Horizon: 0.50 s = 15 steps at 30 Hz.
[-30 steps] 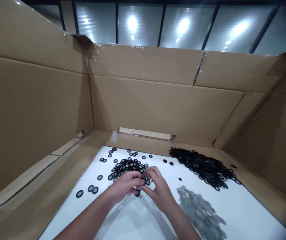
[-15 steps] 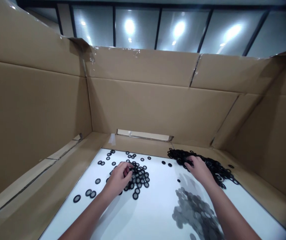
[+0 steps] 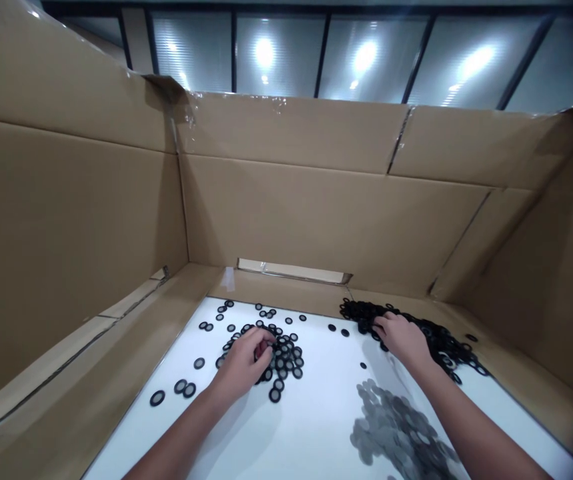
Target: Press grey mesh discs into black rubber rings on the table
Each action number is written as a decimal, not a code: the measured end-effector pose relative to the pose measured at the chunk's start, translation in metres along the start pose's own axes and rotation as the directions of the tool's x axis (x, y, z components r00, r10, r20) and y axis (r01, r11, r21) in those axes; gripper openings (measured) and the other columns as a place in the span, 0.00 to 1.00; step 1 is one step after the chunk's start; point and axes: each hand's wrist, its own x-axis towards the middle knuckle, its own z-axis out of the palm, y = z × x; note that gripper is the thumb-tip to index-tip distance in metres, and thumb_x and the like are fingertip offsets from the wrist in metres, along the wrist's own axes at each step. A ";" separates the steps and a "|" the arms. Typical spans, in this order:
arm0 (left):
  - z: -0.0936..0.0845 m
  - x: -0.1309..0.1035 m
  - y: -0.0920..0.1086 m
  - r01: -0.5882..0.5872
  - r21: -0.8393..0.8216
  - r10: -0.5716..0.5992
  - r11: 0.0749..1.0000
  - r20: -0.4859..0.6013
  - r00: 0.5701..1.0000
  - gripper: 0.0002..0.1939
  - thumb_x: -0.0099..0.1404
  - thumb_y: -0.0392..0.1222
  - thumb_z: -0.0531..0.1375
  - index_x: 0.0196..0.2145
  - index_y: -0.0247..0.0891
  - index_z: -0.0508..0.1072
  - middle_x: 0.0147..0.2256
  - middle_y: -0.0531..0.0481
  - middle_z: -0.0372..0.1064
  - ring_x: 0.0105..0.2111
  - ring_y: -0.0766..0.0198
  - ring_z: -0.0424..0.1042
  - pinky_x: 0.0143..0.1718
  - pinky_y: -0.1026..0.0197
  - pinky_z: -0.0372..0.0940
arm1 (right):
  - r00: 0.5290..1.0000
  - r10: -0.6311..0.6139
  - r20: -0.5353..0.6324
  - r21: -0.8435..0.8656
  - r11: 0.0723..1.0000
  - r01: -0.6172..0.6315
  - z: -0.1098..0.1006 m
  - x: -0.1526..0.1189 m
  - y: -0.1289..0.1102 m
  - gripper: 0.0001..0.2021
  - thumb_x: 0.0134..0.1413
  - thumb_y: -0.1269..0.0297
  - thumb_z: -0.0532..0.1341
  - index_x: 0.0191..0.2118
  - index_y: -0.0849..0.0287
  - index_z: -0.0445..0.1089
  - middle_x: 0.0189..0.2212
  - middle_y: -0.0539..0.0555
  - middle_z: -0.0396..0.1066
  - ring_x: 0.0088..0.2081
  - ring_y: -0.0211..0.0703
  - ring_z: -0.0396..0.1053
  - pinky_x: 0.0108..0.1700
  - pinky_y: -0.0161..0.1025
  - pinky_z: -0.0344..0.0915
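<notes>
My left hand (image 3: 247, 357) is over a pile of grey discs with black rims (image 3: 286, 360) on the white board (image 3: 311, 427). Its thumb and fingers are curled towards each other, and what they hold, if anything, is too small to make out. At the back right, my right hand (image 3: 400, 337) touches the near edge of a heap of black rings (image 3: 431, 337), with its fingers pinched together. Whatever lies between those fingertips is hidden. Nearer to me, left of my right forearm, lies a pile of plain grey discs (image 3: 391, 427).
Tall cardboard walls (image 3: 286, 220) stand around the board at the left, back and right. Several loose rimmed discs (image 3: 189, 390) are scattered left of my left hand. A few small black pieces (image 3: 345, 333) lie between the piles. Windows (image 3: 276, 57) show above the cardboard.
The whole view has shifted slightly. My left hand has moved a little to the right over the rimmed discs. My right hand's fingers have drawn back from the heap to its near edge.
</notes>
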 end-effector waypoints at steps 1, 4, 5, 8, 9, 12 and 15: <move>0.002 -0.001 0.001 -0.003 -0.021 0.003 1.000 0.010 1.000 0.09 0.68 0.43 0.56 0.40 0.41 0.75 0.36 0.48 0.68 0.33 0.59 0.67 0.36 0.60 0.59 | 1.000 -0.025 0.000 0.053 0.998 0.025 -0.008 -0.004 -0.011 0.12 0.63 0.67 0.55 0.37 0.60 0.77 0.40 0.63 0.73 0.43 0.56 0.71 0.39 0.45 0.62; 0.012 -0.005 0.006 0.002 -0.111 0.008 0.994 0.087 0.996 0.11 0.67 0.44 0.57 0.44 0.40 0.75 0.39 0.46 0.70 0.36 0.59 0.68 0.36 0.60 0.61 | 0.980 -0.197 0.035 0.260 0.948 0.181 -0.025 -0.030 -0.061 0.10 0.64 0.61 0.57 0.39 0.55 0.76 0.39 0.55 0.76 0.38 0.45 0.73 0.38 0.38 0.66; 0.017 -0.007 0.009 0.010 -0.154 0.011 0.988 0.134 0.991 0.12 0.67 0.45 0.59 0.45 0.40 0.75 0.40 0.46 0.71 0.37 0.59 0.69 0.36 0.61 0.62 | 0.964 -0.261 0.048 0.325 0.917 0.232 -0.028 -0.041 -0.081 0.09 0.64 0.60 0.59 0.38 0.53 0.76 0.38 0.52 0.77 0.36 0.42 0.73 0.37 0.36 0.66; 0.033 -0.014 0.015 0.058 -0.291 0.029 0.955 0.286 0.958 0.14 0.65 0.49 0.60 0.43 0.38 0.76 0.38 0.45 0.74 0.36 0.59 0.73 0.34 0.62 0.66 | 0.937 -0.347 0.051 0.481 0.831 0.281 -0.032 -0.075 -0.130 0.05 0.60 0.62 0.62 0.34 0.52 0.74 0.31 0.47 0.77 0.31 0.40 0.73 0.33 0.34 0.66; 0.037 -0.016 0.017 0.079 -0.328 0.032 0.941 0.318 0.948 0.14 0.65 0.50 0.60 0.39 0.37 0.76 0.35 0.45 0.74 0.35 0.59 0.73 0.33 0.62 0.67 | 0.937 -0.346 0.041 0.562 0.784 0.265 -0.033 -0.084 -0.141 0.04 0.58 0.66 0.63 0.32 0.54 0.73 0.28 0.47 0.76 0.29 0.41 0.72 0.31 0.34 0.65; 0.044 -0.018 0.020 0.136 -0.390 0.010 0.911 0.349 0.937 0.20 0.65 0.56 0.59 0.29 0.35 0.73 0.28 0.46 0.74 0.30 0.60 0.74 0.33 0.60 0.69 | 0.949 -0.312 0.041 0.624 0.750 0.220 -0.034 -0.102 -0.153 0.04 0.56 0.70 0.63 0.35 0.53 0.69 0.26 0.46 0.75 0.28 0.41 0.72 0.29 0.34 0.64; 0.042 -0.015 0.019 0.162 -0.404 -0.021 0.900 0.332 0.943 0.23 0.64 0.59 0.60 0.27 0.35 0.72 0.26 0.45 0.75 0.27 0.61 0.74 0.32 0.60 0.68 | 0.952 -0.293 0.087 0.520 0.829 0.207 -0.035 -0.123 -0.137 0.09 0.57 0.65 0.64 0.44 0.50 0.68 0.31 0.46 0.77 0.29 0.44 0.74 0.30 0.37 0.66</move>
